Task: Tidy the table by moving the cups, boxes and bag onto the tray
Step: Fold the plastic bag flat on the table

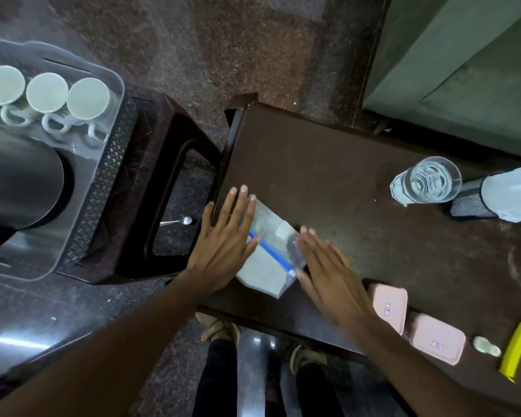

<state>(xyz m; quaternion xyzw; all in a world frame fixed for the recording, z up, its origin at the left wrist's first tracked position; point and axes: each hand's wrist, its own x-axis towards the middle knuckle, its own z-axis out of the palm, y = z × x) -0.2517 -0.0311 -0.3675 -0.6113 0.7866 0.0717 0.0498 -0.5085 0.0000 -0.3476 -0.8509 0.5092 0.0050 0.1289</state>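
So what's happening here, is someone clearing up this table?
Yes. A person stands at the dark table with both hands flat by a clear zip bag: the left hand rests on its edge, the right hand is at its other side. Three white cups already sit on the tray to the left. Two pink boxes are on the table.

Flat hands (pixel 223 242) flanking zip bag (pixel 268 260)
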